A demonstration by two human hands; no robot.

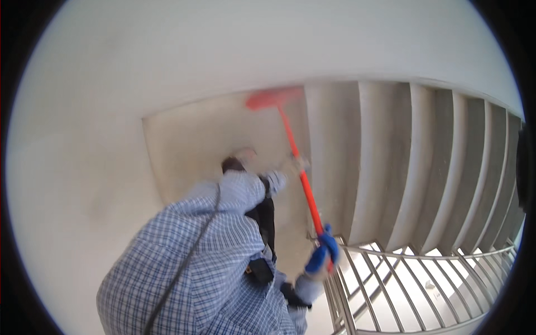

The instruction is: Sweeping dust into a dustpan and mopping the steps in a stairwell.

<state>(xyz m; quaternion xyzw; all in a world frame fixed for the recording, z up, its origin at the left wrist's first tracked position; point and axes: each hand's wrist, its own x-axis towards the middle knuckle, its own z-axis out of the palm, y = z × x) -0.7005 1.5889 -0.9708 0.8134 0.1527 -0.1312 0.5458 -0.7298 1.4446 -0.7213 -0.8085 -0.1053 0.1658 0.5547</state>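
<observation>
A red long-handled broom [310, 194] slants across the landing, its blurred red head [272, 99] at the foot of the wall near the first stair edge. Around the middle of the handle is my left hand [298, 163], blurred, its covering pale with some blue. My right hand [324, 251], in a blue glove, grips the handle near its end, beside the railing. The checked blue and white shirt [197, 251] fills the lower left, with a dark cord across it.
The beige landing [188, 142] meets a pale wall [251, 46] above. Grey stairs [377, 159] run to the right; their direction up or down is unclear. A metal railing [402, 255] borders their lower side, with a bright space beyond it.
</observation>
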